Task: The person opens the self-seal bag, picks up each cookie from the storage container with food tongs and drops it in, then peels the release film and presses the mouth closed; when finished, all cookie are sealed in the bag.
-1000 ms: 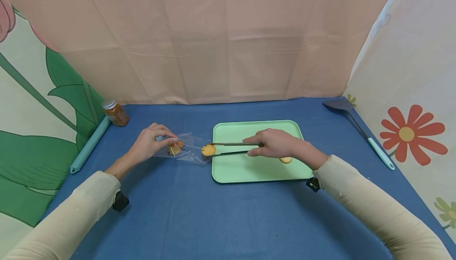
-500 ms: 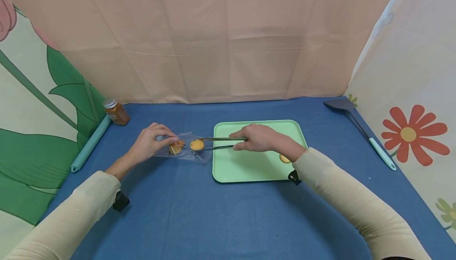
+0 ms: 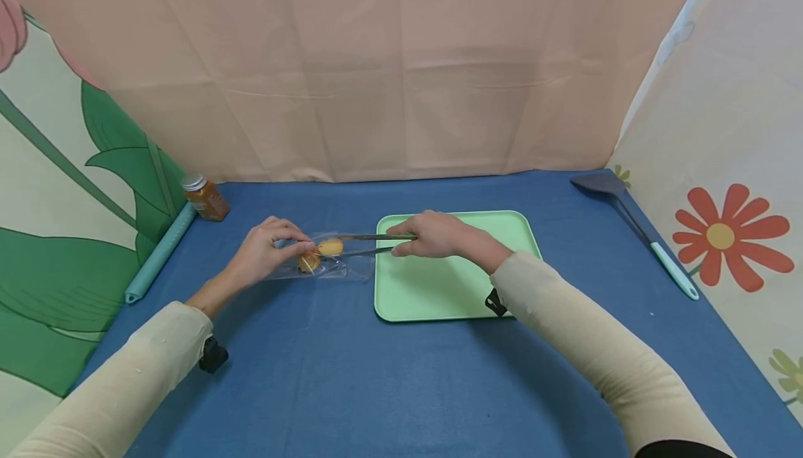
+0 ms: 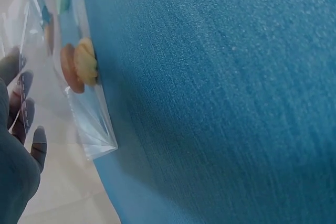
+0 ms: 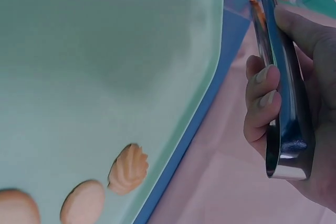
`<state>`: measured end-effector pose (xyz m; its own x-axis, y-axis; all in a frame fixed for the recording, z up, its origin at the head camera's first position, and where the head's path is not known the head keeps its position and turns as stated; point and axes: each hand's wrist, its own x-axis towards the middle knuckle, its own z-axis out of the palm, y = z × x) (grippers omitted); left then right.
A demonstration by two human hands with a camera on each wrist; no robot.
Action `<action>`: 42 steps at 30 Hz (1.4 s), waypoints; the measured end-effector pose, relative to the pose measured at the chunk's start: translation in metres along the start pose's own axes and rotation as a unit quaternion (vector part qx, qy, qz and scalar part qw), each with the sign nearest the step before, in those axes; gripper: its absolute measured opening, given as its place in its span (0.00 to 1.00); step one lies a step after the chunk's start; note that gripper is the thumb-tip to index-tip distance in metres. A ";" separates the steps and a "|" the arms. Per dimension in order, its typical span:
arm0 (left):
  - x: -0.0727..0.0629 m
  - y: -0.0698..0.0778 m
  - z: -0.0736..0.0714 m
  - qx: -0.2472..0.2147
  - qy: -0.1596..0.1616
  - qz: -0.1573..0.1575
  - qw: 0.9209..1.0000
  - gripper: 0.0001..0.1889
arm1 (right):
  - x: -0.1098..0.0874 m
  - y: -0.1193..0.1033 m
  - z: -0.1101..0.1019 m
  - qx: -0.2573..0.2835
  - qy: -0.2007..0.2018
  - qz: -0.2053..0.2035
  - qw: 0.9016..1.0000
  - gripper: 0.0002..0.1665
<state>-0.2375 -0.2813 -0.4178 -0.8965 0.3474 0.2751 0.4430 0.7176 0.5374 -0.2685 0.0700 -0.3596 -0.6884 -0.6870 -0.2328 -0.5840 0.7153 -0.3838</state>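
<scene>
My left hand (image 3: 266,252) pinches the edge of a clear plastic bag (image 3: 354,270) held just over the blue cloth. Inside the bag are round cookies (image 3: 308,262), which also show as two cookies (image 4: 85,61) side by side in the left wrist view. My right hand (image 3: 436,235) grips metal tongs (image 5: 286,85) around their middle. The tongs' far end reaches into the bag with a yellow cookie (image 3: 330,246) between its tips. Beneath my right hand lies a light green tray (image 3: 401,291). A swirled cookie (image 5: 128,170) and smooth round cookies (image 5: 84,203) rest on it.
A jar (image 3: 206,198) with a silver lid stands at the back left, beside a rolled teal mat (image 3: 159,254). Along the right edge lies a dark spatula (image 3: 640,231) with a mint handle. A beige cloth (image 3: 401,81) hangs behind the table.
My right hand has moved left with the tongs, carrying the cookie from the bag's mouth deeper inside, close to the cookies there. My left hand stays in place.
</scene>
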 end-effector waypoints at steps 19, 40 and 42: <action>0.002 0.001 0.000 0.005 0.009 0.014 1.000 0.06 | 0.029 -0.013 0.005 0.011 -0.017 0.009 1.000 0.32; 0.002 -0.001 0.001 0.006 0.007 0.009 1.000 0.07 | 0.038 -0.023 0.002 0.022 -0.032 0.007 0.999 0.32; 0.002 -0.001 0.001 0.005 0.007 0.009 1.000 0.07 | 0.037 -0.023 0.002 0.020 -0.030 0.011 0.999 0.32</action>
<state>-0.2397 -0.2803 -0.4185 -0.8880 0.3523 0.2955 0.4590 0.7178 0.5235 -0.2797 0.0283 -0.3612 -0.6736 -0.6777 -0.2948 -0.5495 0.7260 -0.4134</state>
